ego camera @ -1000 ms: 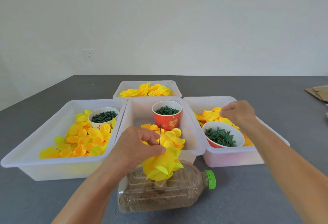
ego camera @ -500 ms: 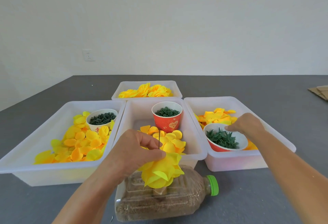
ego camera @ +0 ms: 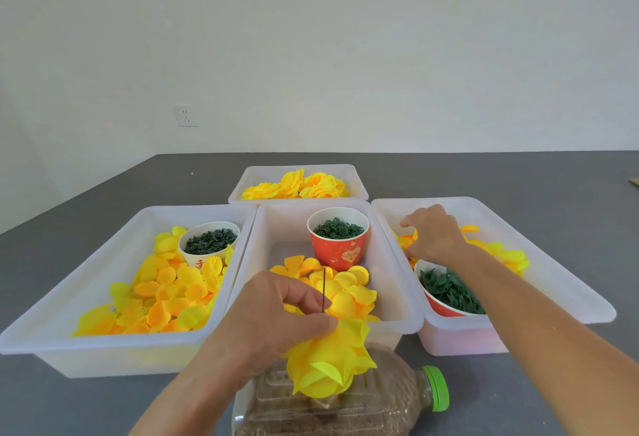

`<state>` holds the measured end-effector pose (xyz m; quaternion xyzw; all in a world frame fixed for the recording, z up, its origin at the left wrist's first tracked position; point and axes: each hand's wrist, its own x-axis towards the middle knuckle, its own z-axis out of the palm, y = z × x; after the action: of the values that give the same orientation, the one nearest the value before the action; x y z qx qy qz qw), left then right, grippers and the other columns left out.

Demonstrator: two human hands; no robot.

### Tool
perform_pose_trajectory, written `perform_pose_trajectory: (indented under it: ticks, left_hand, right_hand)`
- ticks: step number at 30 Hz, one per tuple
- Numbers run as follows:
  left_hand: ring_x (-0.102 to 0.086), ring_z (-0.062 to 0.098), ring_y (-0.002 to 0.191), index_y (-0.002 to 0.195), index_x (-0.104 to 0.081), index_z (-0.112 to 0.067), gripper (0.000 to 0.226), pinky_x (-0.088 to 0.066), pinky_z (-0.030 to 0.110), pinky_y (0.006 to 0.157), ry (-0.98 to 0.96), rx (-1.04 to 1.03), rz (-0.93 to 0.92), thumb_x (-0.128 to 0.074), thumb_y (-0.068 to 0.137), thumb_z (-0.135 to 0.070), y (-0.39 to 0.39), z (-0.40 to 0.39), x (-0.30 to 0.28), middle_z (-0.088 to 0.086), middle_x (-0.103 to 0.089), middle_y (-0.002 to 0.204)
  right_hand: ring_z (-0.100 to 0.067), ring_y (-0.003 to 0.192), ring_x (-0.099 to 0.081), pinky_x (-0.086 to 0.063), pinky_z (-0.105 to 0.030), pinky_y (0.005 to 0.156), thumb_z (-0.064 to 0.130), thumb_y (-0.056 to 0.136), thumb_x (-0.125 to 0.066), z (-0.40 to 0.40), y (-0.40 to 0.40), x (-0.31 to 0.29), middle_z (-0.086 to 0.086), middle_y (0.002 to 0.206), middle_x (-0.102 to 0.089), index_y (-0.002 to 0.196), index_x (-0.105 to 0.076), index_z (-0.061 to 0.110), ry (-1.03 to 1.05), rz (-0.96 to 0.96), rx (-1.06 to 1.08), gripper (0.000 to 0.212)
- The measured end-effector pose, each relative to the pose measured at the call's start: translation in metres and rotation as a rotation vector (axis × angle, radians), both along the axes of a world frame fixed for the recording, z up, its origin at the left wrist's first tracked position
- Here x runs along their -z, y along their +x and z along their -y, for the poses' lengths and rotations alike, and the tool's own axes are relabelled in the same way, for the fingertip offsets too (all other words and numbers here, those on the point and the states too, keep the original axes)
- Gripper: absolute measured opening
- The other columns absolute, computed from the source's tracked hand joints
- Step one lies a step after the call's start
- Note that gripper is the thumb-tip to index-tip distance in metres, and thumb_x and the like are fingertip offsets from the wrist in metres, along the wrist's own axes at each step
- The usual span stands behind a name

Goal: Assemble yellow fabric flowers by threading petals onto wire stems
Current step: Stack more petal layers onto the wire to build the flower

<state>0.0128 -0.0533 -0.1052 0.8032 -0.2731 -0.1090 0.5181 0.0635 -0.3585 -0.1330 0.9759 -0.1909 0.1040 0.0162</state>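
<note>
Wire stem (ego camera: 324, 290) stands upright at six o'clock, left hand (ego camera: 276, 318) pinching the yellow flower (ego camera: 328, 359) beneath it, while right hand (ego camera: 434, 235) at two o'clock fingers loose petals (ego camera: 508, 255), grip unclear

Left hand (ego camera: 273, 314) fingers curled and pinching, right hand (ego camera: 434, 235) reaching forward, fingers bent downward

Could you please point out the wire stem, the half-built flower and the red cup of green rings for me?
wire stem (ego camera: 324, 288), head view, bare upright shaft above the petals.
half-built flower (ego camera: 328, 363), head view, middle of its yellow petals.
red cup (ego camera: 340, 252), head view, front wall.
</note>
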Motion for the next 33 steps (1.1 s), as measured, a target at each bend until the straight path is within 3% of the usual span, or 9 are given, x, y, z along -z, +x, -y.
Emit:
perform_pose_trajectory:
  ticks: [3, 7, 11, 13, 16, 20, 22, 27, 33]
  left_hand:
    - [-0.063, -0.005, 0.082, 0.046, -0.064, -0.020, 0.028, -0.039, 0.000, 0.060, -0.010, -0.003, 0.000, -0.079, 0.068, -0.012, 0.000, 0.000, 0.000, -0.009, -0.072, 0.084]
    - [-0.062, -0.006, 0.081, 0.047, -0.064, -0.020, 0.026, -0.039, 0.000, 0.061, -0.006, -0.013, 0.008, -0.079, 0.067, -0.014, -0.001, 0.000, 0.001, -0.010, -0.072, 0.082]
    - [-0.062, -0.006, 0.081, 0.046, -0.064, -0.021, 0.026, -0.039, 0.000, 0.061, 0.000, -0.013, 0.013, -0.079, 0.067, -0.015, -0.001, 0.000, 0.000, -0.011, -0.072, 0.082]
    - [-0.062, -0.006, 0.080, 0.047, -0.065, -0.020, 0.025, -0.039, 0.000, 0.061, -0.003, -0.022, 0.005, -0.079, 0.067, -0.014, -0.002, 0.000, 0.000, -0.010, -0.072, 0.081]
    - [-0.063, -0.004, 0.081, 0.048, -0.065, -0.019, 0.024, -0.041, 0.001, 0.062, -0.009, -0.022, -0.005, -0.078, 0.068, -0.013, -0.003, 0.000, 0.000, -0.009, -0.072, 0.082]
    - [-0.064, -0.001, 0.081, 0.049, -0.065, -0.019, 0.024, -0.045, 0.006, 0.066, -0.004, -0.011, -0.008, -0.078, 0.069, -0.012, -0.004, 0.000, -0.001, -0.008, -0.073, 0.082]
    - [-0.065, 0.001, 0.082, 0.050, -0.066, -0.019, 0.024, -0.047, 0.009, 0.068, 0.004, -0.017, -0.006, -0.078, 0.069, -0.012, -0.005, -0.001, -0.001, -0.007, -0.073, 0.081]
    - [-0.065, 0.005, 0.083, 0.052, -0.068, -0.016, 0.022, -0.044, 0.005, 0.063, -0.014, -0.015, -0.049, -0.079, 0.068, -0.008, -0.005, -0.001, -0.002, -0.001, -0.073, 0.083]
    - [-0.066, 0.007, 0.087, 0.058, -0.071, -0.017, 0.014, -0.048, 0.014, 0.075, -0.001, 0.005, -0.064, -0.083, 0.064, -0.013, -0.005, -0.004, -0.004, -0.002, -0.073, 0.083]
  right_hand:
    - [-0.025, 0.123, -0.046, -0.042, -0.035, 0.095, 0.028, 0.085, -0.060, -0.004, 0.018, 0.006, -0.005, 0.133, -0.051, 0.130, -0.050, 0.015, 0.091, -0.211, -0.040, 0.048]
    - [-0.024, 0.123, -0.046, -0.043, -0.036, 0.095, 0.023, 0.090, -0.054, 0.001, 0.029, 0.011, -0.003, 0.136, -0.048, 0.133, -0.048, 0.017, 0.156, -0.240, -0.007, 0.044]
    - [-0.021, 0.087, -0.051, -0.041, -0.026, 0.068, 0.017, 0.088, -0.053, 0.000, 0.033, 0.017, -0.004, 0.100, -0.062, 0.102, -0.066, 0.015, 0.200, -0.172, -0.029, 0.019]
    - [-0.023, 0.083, -0.052, -0.039, -0.024, 0.064, 0.012, 0.085, -0.055, -0.001, 0.032, 0.016, -0.003, 0.088, -0.059, 0.089, -0.069, 0.014, 0.248, -0.050, -0.007, 0.015]
    - [-0.024, 0.088, -0.059, -0.045, -0.027, 0.075, -0.001, 0.079, -0.058, 0.000, 0.026, 0.007, -0.002, 0.087, -0.060, 0.095, -0.073, 0.011, 0.521, 0.297, 0.078, 0.025]
    - [-0.011, 0.042, -0.057, -0.042, -0.018, 0.042, -0.012, 0.075, -0.057, 0.004, 0.007, -0.012, -0.010, 0.058, -0.058, 0.095, -0.067, 0.007, 1.140, 0.570, 0.125, 0.029]
    - [-0.007, 0.040, -0.058, -0.040, -0.014, 0.037, -0.012, 0.079, -0.057, 0.005, -0.004, -0.016, -0.013, 0.063, -0.059, 0.090, -0.065, 0.006, 1.288, 0.648, 0.121, 0.023]
    - [-0.011, 0.053, -0.055, -0.048, -0.015, 0.046, -0.007, 0.079, -0.066, -0.002, -0.032, -0.027, -0.009, 0.066, -0.057, 0.079, -0.058, 0.009, 1.576, 0.776, 0.017, 0.018]
    - [-0.004, 0.045, -0.054, -0.045, -0.014, 0.046, -0.006, 0.082, -0.061, -0.034, -0.055, -0.036, 0.003, 0.052, -0.060, 0.077, -0.059, 0.009, 1.769, 0.654, -0.074, 0.016]
